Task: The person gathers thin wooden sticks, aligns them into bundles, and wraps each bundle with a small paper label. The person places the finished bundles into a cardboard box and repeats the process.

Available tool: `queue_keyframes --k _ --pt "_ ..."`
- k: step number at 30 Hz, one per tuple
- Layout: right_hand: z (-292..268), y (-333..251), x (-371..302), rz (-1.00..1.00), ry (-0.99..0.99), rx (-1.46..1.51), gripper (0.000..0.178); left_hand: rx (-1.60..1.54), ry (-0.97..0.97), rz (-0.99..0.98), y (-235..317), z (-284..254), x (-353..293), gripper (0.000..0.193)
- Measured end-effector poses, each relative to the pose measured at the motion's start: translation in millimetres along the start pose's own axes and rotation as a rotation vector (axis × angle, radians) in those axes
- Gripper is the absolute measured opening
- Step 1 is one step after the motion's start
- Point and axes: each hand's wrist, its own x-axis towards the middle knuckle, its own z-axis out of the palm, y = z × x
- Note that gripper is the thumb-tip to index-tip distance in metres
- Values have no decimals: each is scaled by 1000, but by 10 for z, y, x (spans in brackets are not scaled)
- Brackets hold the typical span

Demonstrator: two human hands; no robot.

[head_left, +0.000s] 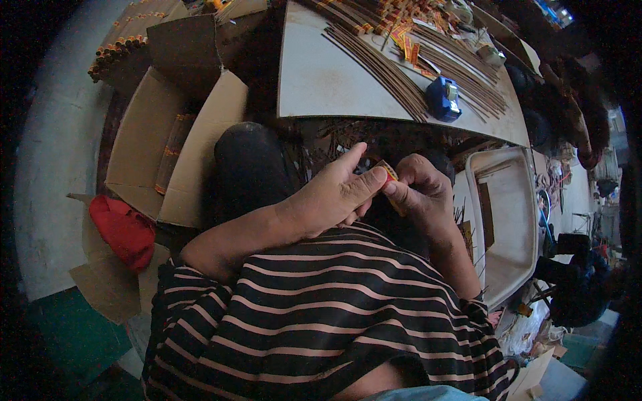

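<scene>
Above my lap, both hands meet on a small brown bundle point(382, 164) with a red-and-yellow paper band point(391, 175). It looks like the banded bundles of thin incense sticks on the table. My left hand point(341, 190) is closed round it, the thumb pressing on the band and the index finger stretched forward. Opposite, my right hand point(422, 194) pinches the band's other side between thumb and bent forefinger. Most of the bundle is hidden by my fingers.
Ahead stands a white table point(314, 73) bearing loose incense sticks point(378, 70), paper bands point(404, 43) and a blue tape dispenser point(443, 99). An open cardboard box point(144, 130) with bundles is at left, near a red cloth point(120, 230). A white tub point(511, 247) is at right.
</scene>
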Motion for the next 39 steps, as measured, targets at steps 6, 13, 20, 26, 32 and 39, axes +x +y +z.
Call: queue_keyframes --k 6,13,20,26,32,39 --pt "6 -15 -6 -23 9 -18 25 29 11 2 22 2 -10 82" --pt "76 -61 78 34 266 -335 25 164 124 39 36 30 18 77" --pt "73 -293 -7 385 55 -236 25 413 276 193 -187 37 104 76" --pt "75 -247 -42 438 -44 -99 30 481 259 196 -189 72 88 74" --pt "26 -91 -59 351 -137 271 29 422 157 198 -87 84 49 76" --pt "-54 -7 -12 229 -261 358 25 199 1 38 -12 70 13 83"
